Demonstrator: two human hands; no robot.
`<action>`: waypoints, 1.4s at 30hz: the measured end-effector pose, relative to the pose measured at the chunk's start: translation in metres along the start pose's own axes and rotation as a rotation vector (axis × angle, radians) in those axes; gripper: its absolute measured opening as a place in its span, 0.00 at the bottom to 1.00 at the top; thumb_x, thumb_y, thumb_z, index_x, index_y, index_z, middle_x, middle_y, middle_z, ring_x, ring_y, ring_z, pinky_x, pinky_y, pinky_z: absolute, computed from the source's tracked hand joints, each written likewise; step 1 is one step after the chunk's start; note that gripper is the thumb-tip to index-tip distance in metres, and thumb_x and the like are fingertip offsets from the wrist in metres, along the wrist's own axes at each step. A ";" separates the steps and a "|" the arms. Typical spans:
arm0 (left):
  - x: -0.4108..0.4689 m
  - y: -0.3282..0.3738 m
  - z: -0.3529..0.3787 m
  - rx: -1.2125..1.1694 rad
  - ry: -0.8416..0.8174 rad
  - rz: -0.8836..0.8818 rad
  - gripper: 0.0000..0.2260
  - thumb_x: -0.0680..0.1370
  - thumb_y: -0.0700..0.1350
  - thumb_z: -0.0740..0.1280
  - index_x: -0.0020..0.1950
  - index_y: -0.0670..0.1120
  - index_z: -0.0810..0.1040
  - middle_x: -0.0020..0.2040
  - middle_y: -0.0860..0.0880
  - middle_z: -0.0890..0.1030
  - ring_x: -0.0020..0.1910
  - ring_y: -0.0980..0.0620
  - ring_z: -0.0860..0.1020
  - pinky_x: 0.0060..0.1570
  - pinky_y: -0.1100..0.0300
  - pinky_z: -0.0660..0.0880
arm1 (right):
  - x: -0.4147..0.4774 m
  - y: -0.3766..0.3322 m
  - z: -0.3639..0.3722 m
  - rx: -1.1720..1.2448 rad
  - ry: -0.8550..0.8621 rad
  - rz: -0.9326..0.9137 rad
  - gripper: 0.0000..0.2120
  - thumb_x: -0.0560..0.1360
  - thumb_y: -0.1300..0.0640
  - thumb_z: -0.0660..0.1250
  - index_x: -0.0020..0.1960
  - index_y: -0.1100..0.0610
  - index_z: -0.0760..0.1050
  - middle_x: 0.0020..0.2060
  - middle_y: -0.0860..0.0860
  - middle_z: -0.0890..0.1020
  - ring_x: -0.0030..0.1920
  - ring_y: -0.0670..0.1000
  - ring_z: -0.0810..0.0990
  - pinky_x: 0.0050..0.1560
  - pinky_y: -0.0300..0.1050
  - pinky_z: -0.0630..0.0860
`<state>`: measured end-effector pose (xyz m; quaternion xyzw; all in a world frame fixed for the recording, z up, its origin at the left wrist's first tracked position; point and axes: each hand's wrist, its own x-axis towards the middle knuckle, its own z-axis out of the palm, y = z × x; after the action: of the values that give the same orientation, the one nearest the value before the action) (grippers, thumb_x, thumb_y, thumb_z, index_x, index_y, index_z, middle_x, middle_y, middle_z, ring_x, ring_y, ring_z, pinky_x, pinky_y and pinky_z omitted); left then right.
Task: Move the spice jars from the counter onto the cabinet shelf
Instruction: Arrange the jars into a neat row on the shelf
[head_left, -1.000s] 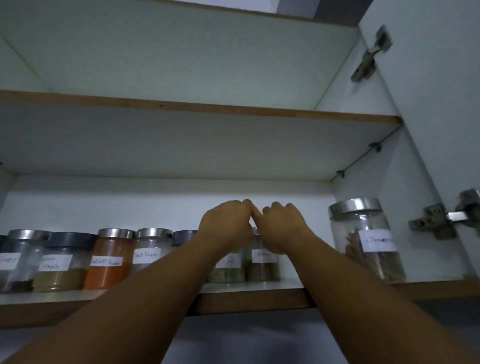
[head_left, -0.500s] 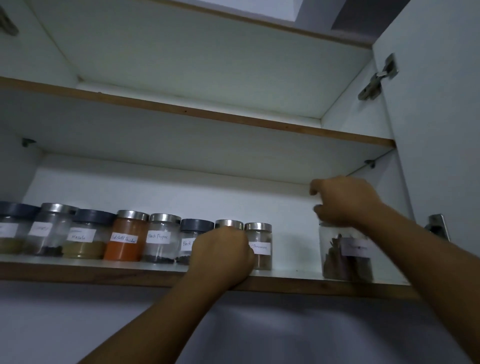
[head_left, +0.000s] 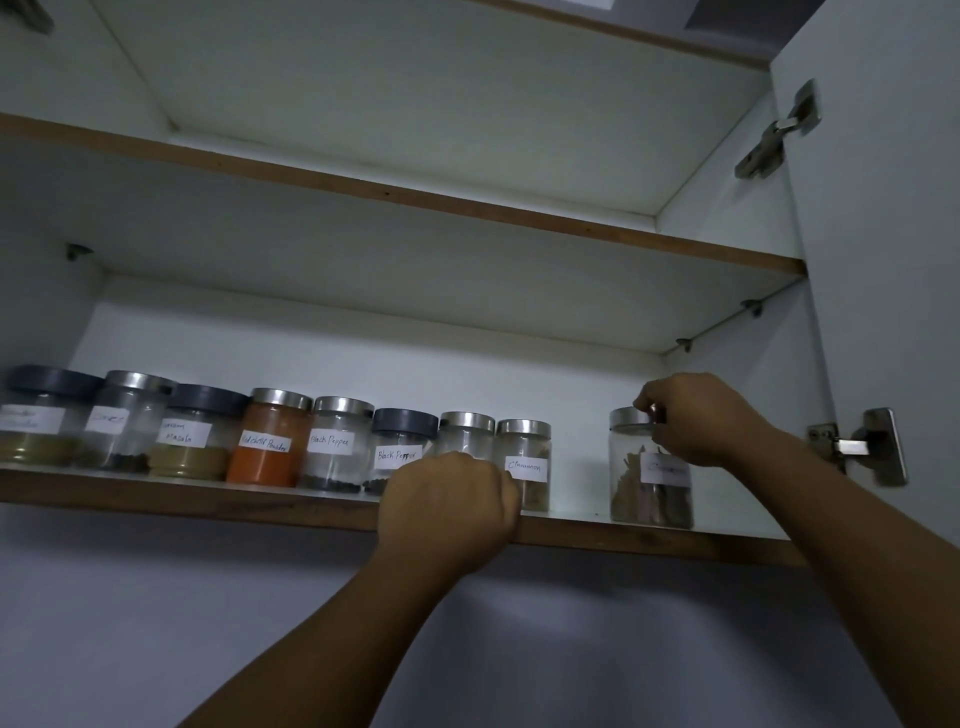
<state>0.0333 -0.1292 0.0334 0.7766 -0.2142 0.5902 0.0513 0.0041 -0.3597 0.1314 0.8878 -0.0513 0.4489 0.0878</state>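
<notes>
A row of labelled spice jars fills the lower cabinet shelf from the left edge to centre frame. The left hand, fisted, rests at the shelf's front edge. At right, the right hand grips the cinnamon-stick jar by its lid.

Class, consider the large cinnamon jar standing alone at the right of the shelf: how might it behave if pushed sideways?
The large cinnamon jar looks like clear glass, so probably fragile and smooth. Its flat base suggests sliding rather than rolling. The right hand holds its lid, so pushing there may tip it.
</notes>
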 end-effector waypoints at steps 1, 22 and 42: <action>0.000 0.000 0.000 0.007 0.016 0.004 0.17 0.68 0.47 0.66 0.21 0.46 0.65 0.20 0.51 0.67 0.18 0.51 0.66 0.22 0.66 0.56 | 0.007 -0.002 0.004 -0.007 -0.022 -0.017 0.17 0.72 0.62 0.66 0.61 0.54 0.76 0.56 0.53 0.79 0.54 0.53 0.77 0.51 0.44 0.73; 0.001 -0.004 0.015 -0.062 0.107 -0.048 0.19 0.73 0.54 0.51 0.25 0.46 0.59 0.25 0.51 0.62 0.26 0.50 0.67 0.25 0.63 0.55 | 0.084 -0.031 0.066 -0.281 -0.425 -0.065 0.15 0.74 0.63 0.61 0.60 0.63 0.74 0.56 0.57 0.78 0.55 0.54 0.77 0.57 0.47 0.73; 0.000 -0.002 0.012 -0.020 0.127 -0.084 0.17 0.70 0.54 0.50 0.25 0.46 0.59 0.23 0.52 0.60 0.23 0.52 0.61 0.24 0.64 0.50 | 0.081 -0.019 0.088 -0.094 -0.388 -0.118 0.24 0.68 0.67 0.70 0.62 0.61 0.69 0.63 0.58 0.73 0.62 0.57 0.72 0.56 0.46 0.70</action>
<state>0.0445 -0.1317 0.0305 0.7453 -0.1834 0.6335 0.0973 0.1244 -0.3601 0.1437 0.9540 -0.0359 0.2605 0.1439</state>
